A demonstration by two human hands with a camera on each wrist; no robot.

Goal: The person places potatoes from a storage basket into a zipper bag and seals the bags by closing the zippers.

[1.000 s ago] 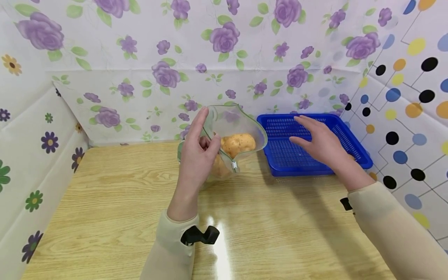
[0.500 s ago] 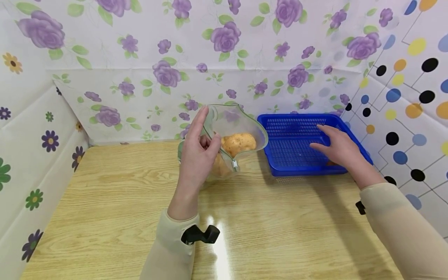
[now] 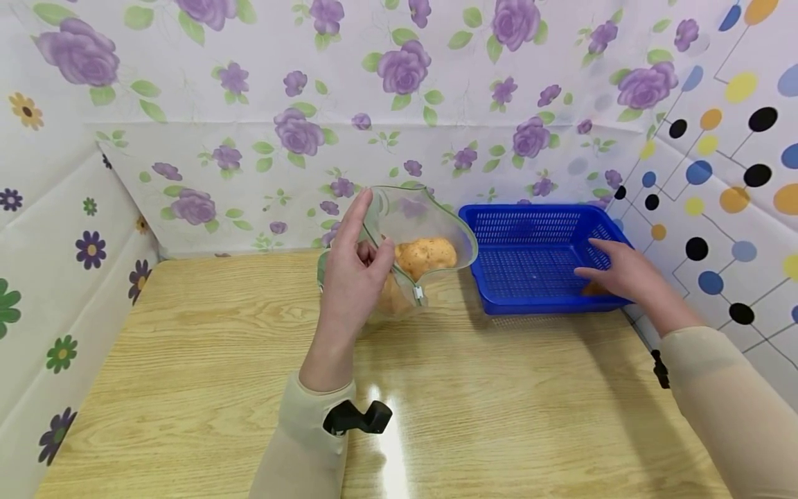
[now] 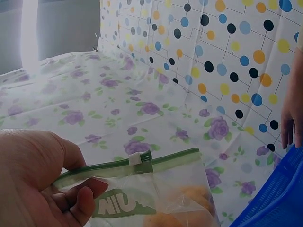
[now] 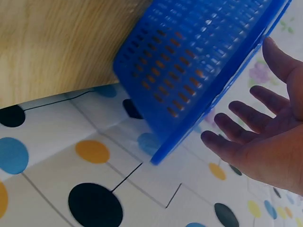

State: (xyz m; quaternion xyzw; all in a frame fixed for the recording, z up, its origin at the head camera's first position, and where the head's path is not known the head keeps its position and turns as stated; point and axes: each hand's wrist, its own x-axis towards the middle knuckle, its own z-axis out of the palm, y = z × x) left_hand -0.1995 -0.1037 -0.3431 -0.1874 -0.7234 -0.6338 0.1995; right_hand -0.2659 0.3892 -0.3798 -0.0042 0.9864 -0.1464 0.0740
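My left hand [image 3: 352, 277] pinches the green-edged rim of a clear zip bag [image 3: 445, 215], which gapes at the top. Inside the bag lie yellowish-brown potatoes [image 3: 430, 256]. In the left wrist view, a white slider [image 4: 136, 159] sits on the bag's green zip, and thumb and fingers close over the rim to its left. Over the right end of a blue plastic basket [image 3: 530, 305] hovers my right hand [image 3: 630, 274], fingers spread and holding nothing. A brownish potato [image 3: 596, 289] shows partly beneath it. In the right wrist view, orange-brown shows through the basket's slots.
The basket stands to the right of the bag on a wood-grain table [image 3: 499, 402]. Behind them rises a floral sheet [image 3: 249, 180], and a dotted sheet [image 3: 736, 229] closes the right side. Another flowered sheet [image 3: 56, 277] stands at the left.
My right hand has moved right and slightly down, from over the basket's middle to its right end, uncovering part of the potato there. The left hand and bag have stayed put.
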